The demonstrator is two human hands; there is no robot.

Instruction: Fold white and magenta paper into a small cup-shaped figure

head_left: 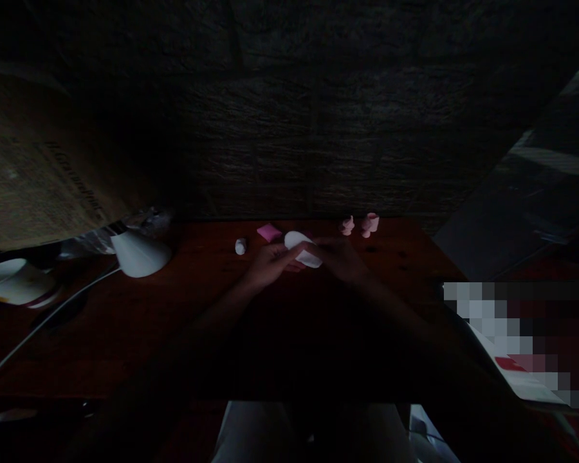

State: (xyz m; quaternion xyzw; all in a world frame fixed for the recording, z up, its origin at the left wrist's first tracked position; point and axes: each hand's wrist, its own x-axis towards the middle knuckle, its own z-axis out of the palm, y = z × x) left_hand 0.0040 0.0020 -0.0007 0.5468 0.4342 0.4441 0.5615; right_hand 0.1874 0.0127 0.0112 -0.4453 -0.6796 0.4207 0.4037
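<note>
The scene is very dark. My left hand point(269, 262) and my right hand point(340, 255) meet at the far middle of a reddish wooden table point(174, 308). Between them they hold a white folded sheet point(303, 249), with fingers closed on its two ends. A small white lump point(240, 245) lies just left of my left hand. A pink square piece point(269, 232) lies behind the sheet. Two small pink-and-white figures point(347, 225) point(370, 224) stand behind my right hand.
A white desk lamp head point(139, 253) on a bent arm lies on the table's left. A cardboard box point(38, 173) stands far left, with a white bowl point(9, 281) below it. Papers point(521, 373) lie at the right edge. A dark brick wall rises behind.
</note>
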